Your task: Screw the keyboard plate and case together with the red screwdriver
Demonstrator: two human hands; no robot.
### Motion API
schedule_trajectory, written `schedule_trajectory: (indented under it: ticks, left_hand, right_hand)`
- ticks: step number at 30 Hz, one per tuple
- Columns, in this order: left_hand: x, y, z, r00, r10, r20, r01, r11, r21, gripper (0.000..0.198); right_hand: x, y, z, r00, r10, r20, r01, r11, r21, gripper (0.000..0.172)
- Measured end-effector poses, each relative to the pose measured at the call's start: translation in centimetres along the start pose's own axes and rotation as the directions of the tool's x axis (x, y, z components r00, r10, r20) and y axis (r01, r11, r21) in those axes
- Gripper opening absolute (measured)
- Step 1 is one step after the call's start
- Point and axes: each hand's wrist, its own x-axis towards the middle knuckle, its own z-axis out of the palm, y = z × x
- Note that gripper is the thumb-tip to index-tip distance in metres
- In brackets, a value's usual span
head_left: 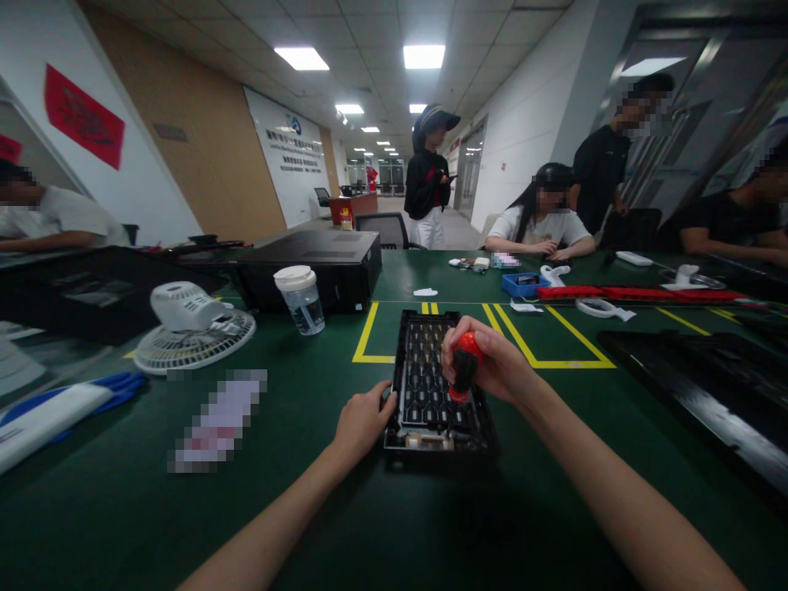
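A black grid-like frame (431, 353) lies flat on the green table (308, 492) in front of me. My right hand (492, 361) is closed round a screwdriver (465, 365) with a red and black handle, held upright with its tip down on the frame's near part. My left hand (363, 423) rests against the frame's left edge near its front corner, fingers curled on the rim.
A white desk fan (194, 328) lies at the left, beside a clear cup with a white lid (300, 300) and a black computer case (320, 267). Yellow tape lines (554, 361) mark the table. Black panels (695, 386) lie right. Several people sit or stand around the far side.
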Motion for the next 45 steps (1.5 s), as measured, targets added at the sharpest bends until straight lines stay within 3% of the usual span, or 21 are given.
schedule_trajectory:
  ticks: [45]
  left_hand:
    - [-0.02, 0.04, -0.04, 1.000, -0.005, 0.003, 0.005, 1.000, 0.012, 0.040]
  right_hand:
    - [-0.05, -0.62, 0.72, 0.999, -0.045, -0.027, 0.041, 0.993, -0.107, 0.016]
